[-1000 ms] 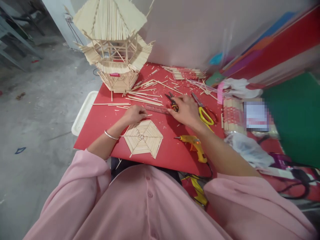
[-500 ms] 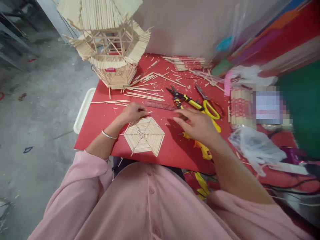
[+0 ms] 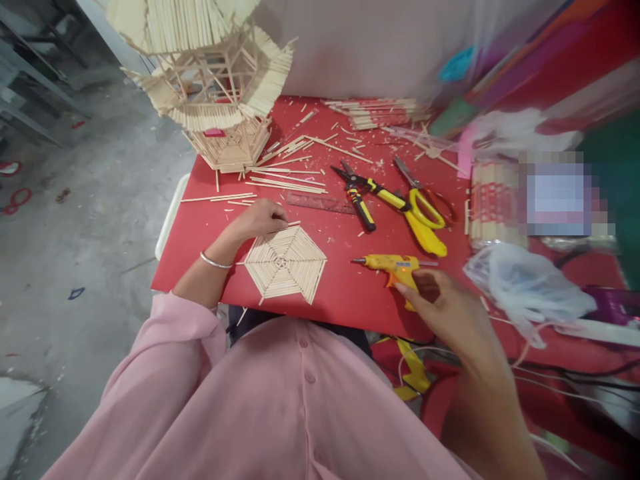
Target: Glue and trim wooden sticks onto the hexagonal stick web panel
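Note:
A flat hexagonal panel of thin wooden sticks [image 3: 287,270] lies near the front edge of the red table, banded like a web. My left hand [image 3: 265,219] rests at its upper left edge. Its fingers are closed on a small wooden stick [image 3: 294,223], whose end shows past the fingertips. To the right, a yellow hot glue gun [image 3: 395,262] lies on its side with the nozzle pointing left. My right hand [image 3: 445,307] is at the grip, thumb and fingers apart; whether the thumb touches it I cannot tell.
A tiered stick-built tower [image 3: 220,100] stands at the back left. Pliers [image 3: 363,207], yellow-handled scissors [image 3: 425,207], a ruler [image 3: 320,202] and loose sticks [image 3: 287,185] lie behind the panel. Bundled sticks [image 3: 493,203], a plastic bag [image 3: 530,280] and cables [image 3: 560,365] are on the right.
My right hand has moved right and down, from above the pliers' handle to the glue gun's grip. My left hand stays at the panel's edge. The view has shifted slightly.

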The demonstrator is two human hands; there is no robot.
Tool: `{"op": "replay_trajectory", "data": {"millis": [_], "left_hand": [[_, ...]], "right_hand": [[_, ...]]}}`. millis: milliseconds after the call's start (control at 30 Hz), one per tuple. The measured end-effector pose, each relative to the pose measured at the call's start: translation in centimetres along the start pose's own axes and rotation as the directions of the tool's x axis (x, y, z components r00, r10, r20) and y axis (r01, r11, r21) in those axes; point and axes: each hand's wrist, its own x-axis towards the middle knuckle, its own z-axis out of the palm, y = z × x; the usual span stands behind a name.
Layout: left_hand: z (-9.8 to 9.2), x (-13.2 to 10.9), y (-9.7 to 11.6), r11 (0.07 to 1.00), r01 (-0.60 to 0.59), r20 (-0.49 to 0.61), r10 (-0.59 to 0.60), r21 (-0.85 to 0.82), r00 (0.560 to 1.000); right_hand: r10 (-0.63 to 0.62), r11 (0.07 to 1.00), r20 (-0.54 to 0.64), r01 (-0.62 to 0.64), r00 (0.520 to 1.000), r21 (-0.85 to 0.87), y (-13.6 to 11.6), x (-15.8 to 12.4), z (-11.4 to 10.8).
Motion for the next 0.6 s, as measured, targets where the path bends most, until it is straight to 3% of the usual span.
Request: {"op": "replay_trajectory", "data": {"millis": [200, 400, 500, 600], "left_hand": [[0.1, 0.1, 0.0, 0.999, 0.014, -0.018, -0.015, -0.052, 1.000], [0.2, 0.1, 0.0, 0.999, 0.020, -0.032, -0.021, -0.031, 0.999], [0.2, 0.1, -0.1, 0.999, 0.007, -0.028, -0.008, -0.034, 1.000], [0.2, 0.2, -0.2, 1.000, 0.004, -0.028, -0.004, -0.026, 1.000]], "right_hand": [[-0.008, 0.997, 0.084, 0.014, 0.996, -0.081, 1.0, 0.4, 0.3], [0.040, 0.997, 0.036, -0.038, 0.999, -0.065, 0.2, 0.5, 0.1], [0.107, 0.992, -0.042, -0.104, 0.993, 0.069, -0.3, 0.4, 0.1], [0.168, 0.919, -0.123, -0.110, 0.978, 0.377, -0.9, 0.4, 0.4]]}}
